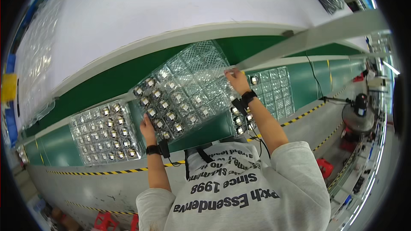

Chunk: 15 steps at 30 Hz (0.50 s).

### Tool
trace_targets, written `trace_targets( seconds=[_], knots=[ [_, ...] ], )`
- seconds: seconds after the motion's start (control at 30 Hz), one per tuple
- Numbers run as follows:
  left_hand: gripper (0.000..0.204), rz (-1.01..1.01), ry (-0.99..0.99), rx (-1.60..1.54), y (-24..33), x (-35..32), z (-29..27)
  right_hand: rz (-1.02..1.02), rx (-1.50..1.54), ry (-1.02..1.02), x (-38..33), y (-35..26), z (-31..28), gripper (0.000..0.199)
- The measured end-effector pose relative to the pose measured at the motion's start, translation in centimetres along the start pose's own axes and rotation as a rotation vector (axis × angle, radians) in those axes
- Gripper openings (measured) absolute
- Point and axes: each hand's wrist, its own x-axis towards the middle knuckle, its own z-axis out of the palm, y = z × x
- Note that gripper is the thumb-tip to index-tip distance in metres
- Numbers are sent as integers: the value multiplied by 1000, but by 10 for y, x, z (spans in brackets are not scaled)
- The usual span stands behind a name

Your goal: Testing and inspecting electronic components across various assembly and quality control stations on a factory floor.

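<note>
Both hands lift a clear plastic tray (184,92) above the green belt (107,81). Left hand (147,129) fingers pinch its near edge; right hand (236,80) fingers pinch the far corner. It tilts and flexes, so the round metal parts (165,115) could slide out.

Setting: factory assembly line. Evidence: long green conveyor belt (107,81) carrying clear plastic blister trays (105,132) of small round metal parts, yellow-black hazard tape (107,172) on grey floor, pedestal fan (357,117), further workstations alongside.
</note>
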Motion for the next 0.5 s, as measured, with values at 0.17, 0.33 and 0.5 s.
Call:
trace_targets(
  seconds=[0.17,0.33,0.5],
  knots=[
    [51,34,-21,-118,-29,-50,-14,36,-10,46,-91,6,-35,46],
    [46,52,-72,-138,-39,-108,9,109,124,167,-161,80,-79,41],
    [40,84,-183,-181,2,-166,58,160,340,252,-195,133,-145,31]
  ],
)
